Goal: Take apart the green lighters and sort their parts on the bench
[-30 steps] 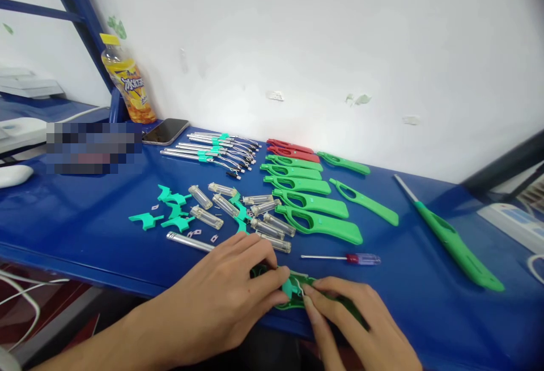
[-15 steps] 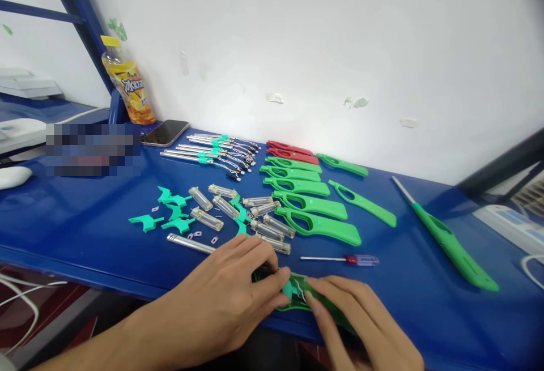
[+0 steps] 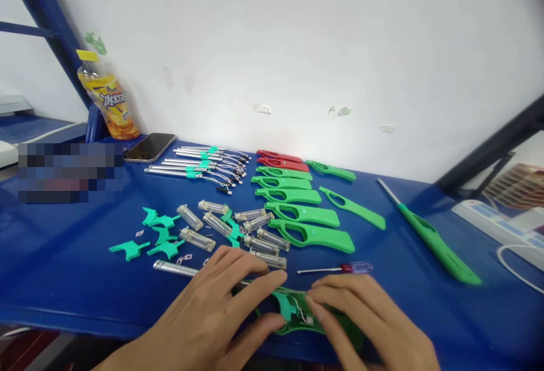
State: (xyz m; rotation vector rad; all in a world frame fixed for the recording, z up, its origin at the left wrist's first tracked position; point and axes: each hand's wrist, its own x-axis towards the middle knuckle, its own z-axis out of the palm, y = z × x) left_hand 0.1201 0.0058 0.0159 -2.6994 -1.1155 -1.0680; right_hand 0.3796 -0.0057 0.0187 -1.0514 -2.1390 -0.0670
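A green lighter shell half lies near the table's front edge between my hands. In it sit a teal trigger, white wires and a small dark part. My left hand grips the shell's left part, thumb and fingers on either side of the trigger, and covers part of a silver tube that sticks out leftward. My right hand grips the shell's right part, its thumb and index tip beside the wires. That end of the shell is mostly hidden under the fingers.
Clear fuel tanks, teal triggers and a screwdriver lie just beyond my hands. Further back are wired metal tubes, green shells, red shells, a phone and a bottle. An assembled lighter lies right.
My left thumb and index finger have spread apart, showing more of the trigger and wires. My right hand keeps its hold. The view has shifted a little.
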